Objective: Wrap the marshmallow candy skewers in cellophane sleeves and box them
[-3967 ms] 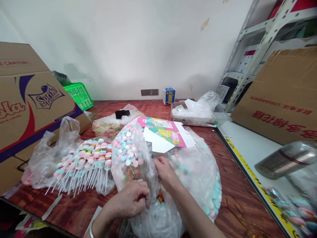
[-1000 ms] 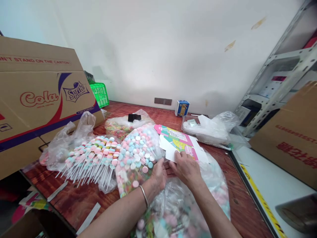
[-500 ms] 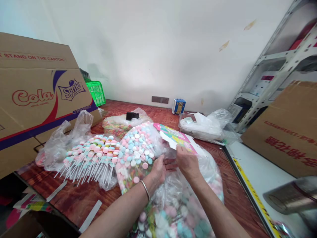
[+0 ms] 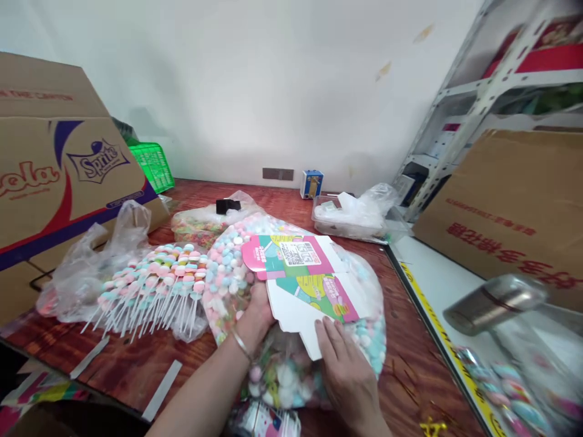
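A flat, unfolded pink, teal and white carton (image 4: 306,280) lies on top of a big clear bag of pastel candies (image 4: 364,340). My right hand (image 4: 345,368) grips its near white edge, fingers closed on the card. Under the carton's left side sits my left hand (image 4: 256,315), with a bracelet on the wrist and its fingers hidden. Left of it a smaller clear bag of round pastel candies (image 4: 225,273) leans on the pile.
A bag of pastel lollipops on white sticks (image 4: 152,291) lies at left on the red wooden table (image 4: 410,340). A Cola/Sprite cardboard box (image 4: 59,176) stands far left, another box (image 4: 510,200) at right, a clear tray with plastic (image 4: 355,218) behind, a metal cylinder (image 4: 494,301) at right.
The flat carton has been pulled toward me and now lies across the candy bag. My right hand moved to its near edge and my left hand went under its left side.
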{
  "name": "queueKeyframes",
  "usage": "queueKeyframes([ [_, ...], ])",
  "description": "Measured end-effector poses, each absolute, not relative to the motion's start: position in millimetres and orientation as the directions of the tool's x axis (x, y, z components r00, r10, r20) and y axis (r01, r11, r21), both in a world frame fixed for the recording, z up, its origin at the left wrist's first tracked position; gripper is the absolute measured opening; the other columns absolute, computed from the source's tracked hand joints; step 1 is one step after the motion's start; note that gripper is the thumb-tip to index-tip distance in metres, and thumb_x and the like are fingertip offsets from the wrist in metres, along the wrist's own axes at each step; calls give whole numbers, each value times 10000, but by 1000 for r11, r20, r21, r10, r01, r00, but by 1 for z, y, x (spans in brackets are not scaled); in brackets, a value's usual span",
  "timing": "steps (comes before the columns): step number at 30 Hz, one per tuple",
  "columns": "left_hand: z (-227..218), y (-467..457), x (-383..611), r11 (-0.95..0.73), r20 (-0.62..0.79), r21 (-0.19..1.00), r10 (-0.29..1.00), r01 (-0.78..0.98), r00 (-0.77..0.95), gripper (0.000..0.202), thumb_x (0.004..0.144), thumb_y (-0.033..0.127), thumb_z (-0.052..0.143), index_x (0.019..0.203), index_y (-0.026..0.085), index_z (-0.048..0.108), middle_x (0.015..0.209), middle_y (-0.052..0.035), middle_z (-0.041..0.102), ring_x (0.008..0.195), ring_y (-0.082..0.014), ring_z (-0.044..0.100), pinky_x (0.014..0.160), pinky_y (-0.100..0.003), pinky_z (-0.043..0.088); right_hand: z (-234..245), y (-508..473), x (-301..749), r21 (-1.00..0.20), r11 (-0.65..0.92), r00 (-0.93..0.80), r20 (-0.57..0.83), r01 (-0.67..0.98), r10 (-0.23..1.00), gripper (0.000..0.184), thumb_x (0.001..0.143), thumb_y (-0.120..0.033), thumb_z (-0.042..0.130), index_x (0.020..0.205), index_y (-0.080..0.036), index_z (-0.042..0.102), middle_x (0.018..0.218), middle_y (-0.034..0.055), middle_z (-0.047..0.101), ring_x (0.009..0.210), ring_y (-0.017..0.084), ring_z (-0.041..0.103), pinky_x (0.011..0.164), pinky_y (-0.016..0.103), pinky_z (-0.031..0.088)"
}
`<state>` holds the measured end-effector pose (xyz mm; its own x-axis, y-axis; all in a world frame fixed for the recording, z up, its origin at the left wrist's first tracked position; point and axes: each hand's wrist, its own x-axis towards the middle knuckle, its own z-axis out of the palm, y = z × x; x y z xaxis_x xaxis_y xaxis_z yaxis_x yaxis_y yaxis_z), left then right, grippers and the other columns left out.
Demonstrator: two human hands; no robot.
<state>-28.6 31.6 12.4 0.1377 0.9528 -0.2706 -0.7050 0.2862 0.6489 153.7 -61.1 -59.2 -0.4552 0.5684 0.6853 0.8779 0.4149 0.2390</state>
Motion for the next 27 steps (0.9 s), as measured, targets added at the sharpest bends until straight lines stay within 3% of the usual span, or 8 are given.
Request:
queueKeyframes([
  [4,31,-12,-53,141,-258,689,964,-711,-58,408,906,393,436,1123,98,615,1229,-184,615,1163,-278,583,981,-433,486,-41,-41,125,124,455,-413,671,882,616,357,872,-110,458,1194,-66,606,1143,212,665,1054,330,600,864,476,470],
  [7,42,-34,-61,-217,145,966,903,-140,-405,436,901,367,493,1317,238,510,1442,-77,471,1353,-223,406,1129,-395,332,-28,-28,93,90,429,-390,609,899,690,375,871,-135,491,1234,-74,569,1172,226,636,1050,323,599,782,457,506],
  [9,47,-29,-62,-376,459,846,874,377,-158,458,897,370,517,1345,278,497,1502,-45,400,1407,-238,313,1173,-436,231,-25,-24,78,75,414,-378,578,907,723,364,884,-148,470,1228,-62,555,1172,241,623,1064,332,591,770,483,510],
  [12,43,8,-56,-578,514,430,788,693,339,403,922,393,443,1267,239,584,1505,-86,393,1422,-325,260,1138,-569,224,-26,-30,72,61,411,-372,560,910,741,358,923,-179,426,1244,-55,525,1211,228,600,1120,332,562,823,498,496],
  [15,26,49,-44,-562,404,111,779,819,480,445,914,384,434,1296,195,563,1475,-157,420,1397,-456,223,1033,-748,165,-25,-52,82,28,406,-351,559,913,751,336,942,-222,425,1244,-110,521,1248,164,591,1160,300,534,917,495,455],
  [18,12,70,-39,-523,346,6,801,853,488,474,925,379,401,1352,200,505,1465,-154,435,1381,-467,244,1008,-766,146,-24,-87,106,-47,399,-306,561,916,769,277,936,-297,456,1162,-179,565,1168,83,644,1096,236,565,970,449,429],
  [23,20,47,-61,-597,429,201,767,777,478,452,914,407,410,1259,165,573,1396,-151,515,1358,-351,363,1087,-573,296,-43,-170,175,-291,250,-34,588,923,808,239,933,-182,420,1074,-188,613,1027,64,703,1014,178,615,952,363,439],
  [27,29,-19,-89,-614,614,367,724,699,313,324,925,328,451,1152,185,632,1287,-103,606,1232,-240,529,1057,-435,411,-73,-219,222,-275,73,123,632,959,765,206,933,-239,464,1045,-182,628,962,82,707,911,207,654,863,350,477],
])
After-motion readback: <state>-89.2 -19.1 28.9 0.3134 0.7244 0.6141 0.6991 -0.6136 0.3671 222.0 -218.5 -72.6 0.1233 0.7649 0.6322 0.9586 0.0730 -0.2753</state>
